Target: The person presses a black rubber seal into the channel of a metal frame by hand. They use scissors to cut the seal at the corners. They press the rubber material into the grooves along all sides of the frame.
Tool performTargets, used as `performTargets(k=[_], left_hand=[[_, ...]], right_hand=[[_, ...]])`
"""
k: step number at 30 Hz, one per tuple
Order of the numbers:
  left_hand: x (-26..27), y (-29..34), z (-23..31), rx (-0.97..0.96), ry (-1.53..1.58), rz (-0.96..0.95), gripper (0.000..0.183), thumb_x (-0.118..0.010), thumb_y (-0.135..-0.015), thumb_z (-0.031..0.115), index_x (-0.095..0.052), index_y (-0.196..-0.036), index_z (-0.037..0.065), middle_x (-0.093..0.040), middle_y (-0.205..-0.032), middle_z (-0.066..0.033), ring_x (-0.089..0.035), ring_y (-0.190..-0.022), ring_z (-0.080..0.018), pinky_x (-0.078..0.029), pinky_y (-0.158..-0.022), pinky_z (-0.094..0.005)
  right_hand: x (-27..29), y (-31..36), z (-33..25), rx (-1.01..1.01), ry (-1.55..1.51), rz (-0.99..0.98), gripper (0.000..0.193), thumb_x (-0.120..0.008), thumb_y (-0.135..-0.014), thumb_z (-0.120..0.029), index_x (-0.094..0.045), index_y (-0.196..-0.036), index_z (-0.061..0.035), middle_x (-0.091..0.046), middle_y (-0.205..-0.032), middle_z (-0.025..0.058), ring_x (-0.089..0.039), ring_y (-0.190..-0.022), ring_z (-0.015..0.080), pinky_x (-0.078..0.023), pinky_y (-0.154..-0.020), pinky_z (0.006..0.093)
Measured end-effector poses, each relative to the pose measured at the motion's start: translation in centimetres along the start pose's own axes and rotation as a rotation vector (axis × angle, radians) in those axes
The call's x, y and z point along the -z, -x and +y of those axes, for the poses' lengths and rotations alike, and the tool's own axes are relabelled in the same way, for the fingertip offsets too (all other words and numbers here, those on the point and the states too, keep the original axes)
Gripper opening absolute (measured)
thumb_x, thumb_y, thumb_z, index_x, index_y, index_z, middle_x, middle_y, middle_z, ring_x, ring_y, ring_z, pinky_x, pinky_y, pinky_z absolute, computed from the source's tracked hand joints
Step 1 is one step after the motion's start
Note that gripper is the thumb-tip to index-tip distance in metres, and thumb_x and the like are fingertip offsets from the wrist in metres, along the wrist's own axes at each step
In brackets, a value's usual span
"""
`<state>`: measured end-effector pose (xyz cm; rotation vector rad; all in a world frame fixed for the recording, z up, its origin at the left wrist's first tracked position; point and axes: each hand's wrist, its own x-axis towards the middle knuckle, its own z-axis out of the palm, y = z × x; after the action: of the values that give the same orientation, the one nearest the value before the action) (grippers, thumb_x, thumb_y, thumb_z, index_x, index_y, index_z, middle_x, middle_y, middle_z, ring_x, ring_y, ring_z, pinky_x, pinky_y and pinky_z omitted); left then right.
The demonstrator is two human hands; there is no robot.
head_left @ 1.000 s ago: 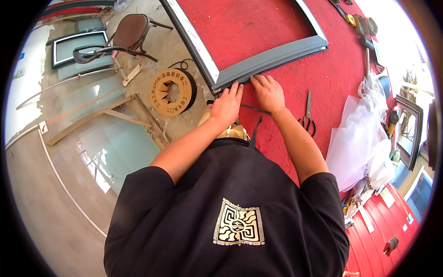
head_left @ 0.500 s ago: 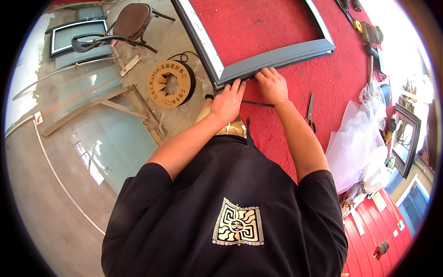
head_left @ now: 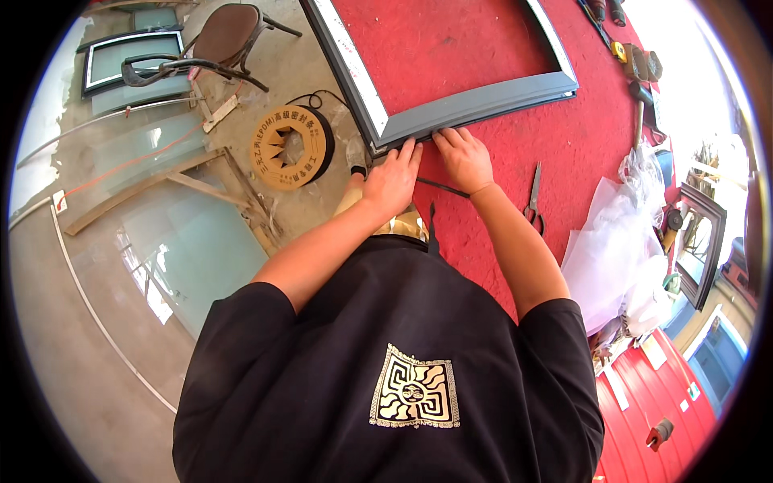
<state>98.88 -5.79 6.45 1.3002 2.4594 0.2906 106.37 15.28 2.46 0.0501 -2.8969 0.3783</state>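
Note:
A grey window frame (head_left: 487, 97) lies on a red-covered table, its near corner toward me. My left hand (head_left: 391, 180) is at that corner, its fingers closed together against the frame's near edge. Close beside it, my right hand (head_left: 465, 164) has its bent fingers pressed on the same edge. A thin black sealing strip (head_left: 441, 187) trails from between the hands and passes beneath my right wrist. Along the edge, the strip is mostly hidden by my fingers. Black-handled scissors (head_left: 534, 200) lie on the table to the right of my right forearm.
A cardboard-sided reel (head_left: 270, 153) of black strip is on the floor to the left, near a brown chair (head_left: 228, 34). Glass panes (head_left: 193, 258) lie farther left. At the table's right side are a hammer (head_left: 641, 101), a yellow tape measure (head_left: 618, 51) and clear plastic wrapping (head_left: 612, 241).
My right hand has slid left along the frame's edge, closer to my left hand. The left hand stays at the corner. The whole view has shifted slightly.

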Motion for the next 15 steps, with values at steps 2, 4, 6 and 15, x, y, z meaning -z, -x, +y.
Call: performTargets(k=[2,4,6,15], left_hand=[[0.2,0.0,0.0,-0.027,-0.048,-0.006,0.069,-0.065,-0.093,0.007,-0.052,-0.160,-0.005,-0.051,-0.165,-0.0169,-0.068,-0.120,-0.0309,-0.069,-0.087,-0.0418],[-0.2,0.3,-0.4,-0.028,-0.052,0.004,0.069,-0.065,-0.093,0.007,-0.052,-0.160,-0.006,-0.050,-0.166,-0.0171,-0.068,-0.121,-0.0309,-0.069,-0.087,-0.0415],[0.0,0.1,-0.4,-0.037,-0.055,0.022,0.070,-0.065,-0.092,0.007,-0.052,-0.160,-0.006,-0.050,-0.166,-0.0173,-0.068,-0.121,-0.0308,-0.069,-0.087,-0.0411],[0.2,3.0,-1.7,-0.033,-0.011,0.022,0.071,-0.067,-0.092,0.009,-0.052,-0.159,-0.007,-0.050,-0.168,-0.0160,-0.066,-0.125,-0.0315,-0.067,-0.092,-0.0434]], right_hand=[[-0.1,0.7,-0.3,-0.039,0.021,-0.020,0.044,-0.065,-0.094,-0.014,-0.076,-0.136,-0.0094,-0.071,-0.127,0.0029,-0.067,-0.111,0.0242,-0.061,-0.091,0.0389],[0.1,1.0,-0.4,-0.028,0.037,-0.056,0.047,-0.065,-0.094,-0.014,-0.074,-0.140,-0.0086,-0.071,-0.132,0.0033,-0.067,-0.111,0.0242,-0.061,-0.091,0.0390],[0.2,1.0,-0.3,-0.018,0.065,-0.087,0.051,-0.064,-0.095,-0.014,-0.072,-0.144,-0.0078,-0.071,-0.137,0.0037,-0.067,-0.112,0.0242,-0.060,-0.092,0.0391],[0.6,0.7,-2.2,-0.028,0.073,-0.113,0.055,-0.063,-0.095,-0.015,-0.068,-0.148,-0.0030,-0.070,-0.139,0.0060,-0.066,-0.113,0.0248,-0.060,-0.092,0.0390]])
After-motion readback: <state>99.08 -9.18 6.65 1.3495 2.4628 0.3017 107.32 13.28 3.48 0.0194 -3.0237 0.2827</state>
